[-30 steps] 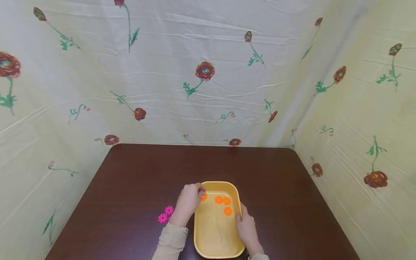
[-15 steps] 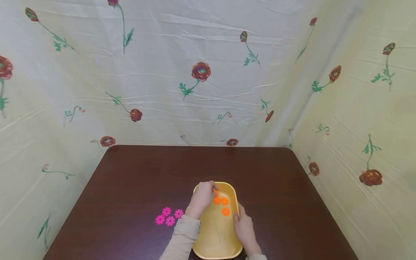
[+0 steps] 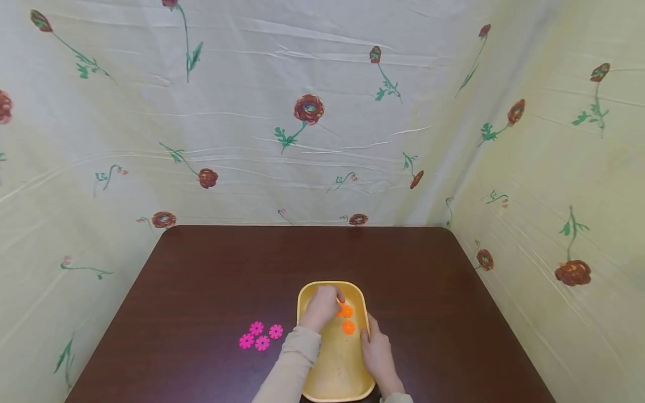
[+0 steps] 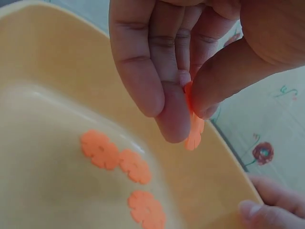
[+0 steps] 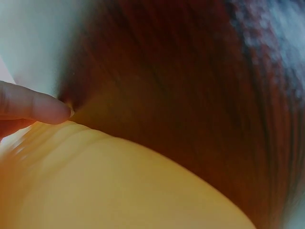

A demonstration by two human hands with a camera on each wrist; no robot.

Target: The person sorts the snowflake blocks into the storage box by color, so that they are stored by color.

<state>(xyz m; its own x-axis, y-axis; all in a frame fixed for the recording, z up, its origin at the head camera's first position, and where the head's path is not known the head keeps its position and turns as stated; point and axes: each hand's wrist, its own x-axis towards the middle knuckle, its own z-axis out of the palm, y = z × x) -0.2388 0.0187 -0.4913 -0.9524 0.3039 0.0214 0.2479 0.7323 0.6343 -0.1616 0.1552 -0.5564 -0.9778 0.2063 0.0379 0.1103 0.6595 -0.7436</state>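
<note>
Left hand [image 3: 321,308] hangs over the far end of the yellow tray [image 3: 307,386], grip closed on one orange flower piece [image 4: 194,125]: thumb against fingertips, the piece edge-on and clear of the tray floor. Pinching it by the rim probably suits something this thin and flat.

Right hand [image 3: 377,352] sits on the tray's right rim, thumb over the edge and fingers down the outer wall. Looks like it's bracing the tray so it doesn't slide on the bench [image 3: 211,280]. How tightly that grip closes I can't tell; the right wrist view shows only one fingertip [image 5: 33,107] against the tray's outer wall.

Counts:
- Orange pieces: 4 total. 3 lie flat on the tray floor [image 4: 121,171], two of them touching, the third just beside; 1 is in the pinch.
- Pink flower pieces [image 3: 260,336]: 4, in a tight cluster on the bench left of the tray, apart from it.
- Trays: 1, near-centre of the bench.
</note>
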